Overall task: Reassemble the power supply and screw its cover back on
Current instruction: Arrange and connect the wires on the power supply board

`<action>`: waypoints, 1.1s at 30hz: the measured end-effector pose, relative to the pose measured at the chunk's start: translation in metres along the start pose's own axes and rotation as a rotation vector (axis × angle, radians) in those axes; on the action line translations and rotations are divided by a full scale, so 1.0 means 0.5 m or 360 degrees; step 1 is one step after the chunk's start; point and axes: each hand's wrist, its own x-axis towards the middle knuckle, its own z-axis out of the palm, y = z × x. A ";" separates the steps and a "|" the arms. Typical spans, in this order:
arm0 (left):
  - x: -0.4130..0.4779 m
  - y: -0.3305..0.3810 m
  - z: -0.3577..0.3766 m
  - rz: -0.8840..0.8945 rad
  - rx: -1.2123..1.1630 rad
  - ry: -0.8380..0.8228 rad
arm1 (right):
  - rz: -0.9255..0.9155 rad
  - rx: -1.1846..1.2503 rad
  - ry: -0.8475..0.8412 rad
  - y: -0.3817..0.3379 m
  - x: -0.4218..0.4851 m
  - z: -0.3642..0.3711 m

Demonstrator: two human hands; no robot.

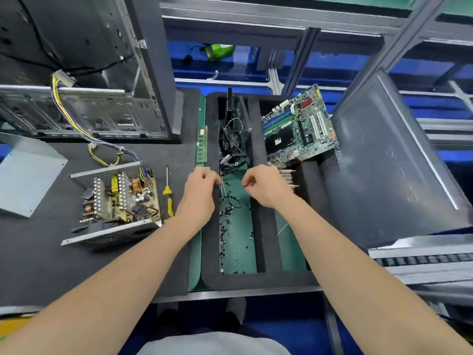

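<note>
Left hand (202, 193), right hand (266, 188) curled over foam tray (256, 280), black screws (225, 201); cannot tell grip contents

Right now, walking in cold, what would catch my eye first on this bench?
The open power supply, its circuit board bare, sits left of centre on the dark mat, a yellow screwdriver beside it and a grey cover further left. In the middle, the left hand and right hand hover with curled fingers over a foam tray strewn with small black parts; a green motherboard leans at its far right.
</note>
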 end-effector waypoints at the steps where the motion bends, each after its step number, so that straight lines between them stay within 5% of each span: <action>1: -0.003 -0.008 0.008 -0.0018 0.0003 0.0006 | -0.0052 -0.0193 -0.0103 -0.012 0.019 0.021; 6: -0.008 -0.034 0.032 -0.0006 0.0000 0.0049 | -0.0074 -0.0825 -0.0440 -0.035 0.079 0.120; 18: -0.012 -0.038 0.015 0.0044 -0.0202 0.0068 | -0.0106 -0.1222 -0.0591 -0.036 0.105 0.147; 23: -0.002 -0.012 -0.019 -0.0131 -0.0323 -0.0042 | 0.0115 -0.0631 -0.0479 -0.092 0.108 0.034; 28: 0.023 0.022 -0.129 -0.0214 -0.0520 0.0192 | 0.0106 0.1080 -0.0409 -0.145 0.071 -0.065; 33: 0.012 -0.016 -0.271 -0.0157 -0.0546 0.0380 | -0.0020 0.1717 -0.0599 -0.241 0.053 -0.078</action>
